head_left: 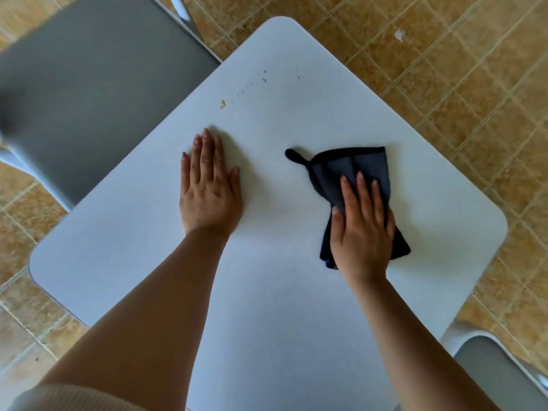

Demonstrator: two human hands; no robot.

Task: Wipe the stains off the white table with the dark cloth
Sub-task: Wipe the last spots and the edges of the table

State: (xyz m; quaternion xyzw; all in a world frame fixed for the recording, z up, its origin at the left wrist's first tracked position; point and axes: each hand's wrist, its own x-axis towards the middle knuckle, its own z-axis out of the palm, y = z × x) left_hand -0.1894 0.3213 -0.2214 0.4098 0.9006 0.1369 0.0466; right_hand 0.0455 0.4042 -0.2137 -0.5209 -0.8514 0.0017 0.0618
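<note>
The white table (267, 292) fills the middle of the head view. A line of small brown stains and crumbs (223, 104) runs across its far part, up toward the far corner. The dark cloth (335, 170), with a hanging loop at its left corner, lies on the right half of the table. My right hand (360, 229) presses flat on the cloth's near part, fingers spread over it. My left hand (209, 185) rests palm down on the bare table, fingers together, just short of the stains. The cloth lies well to the right of the stains.
A grey chair seat (98, 93) stands at the table's far left edge. Another grey chair (492, 372) sits at the near right corner. Brown tiled floor (444, 69) surrounds the table, with a small white scrap on it at the far right.
</note>
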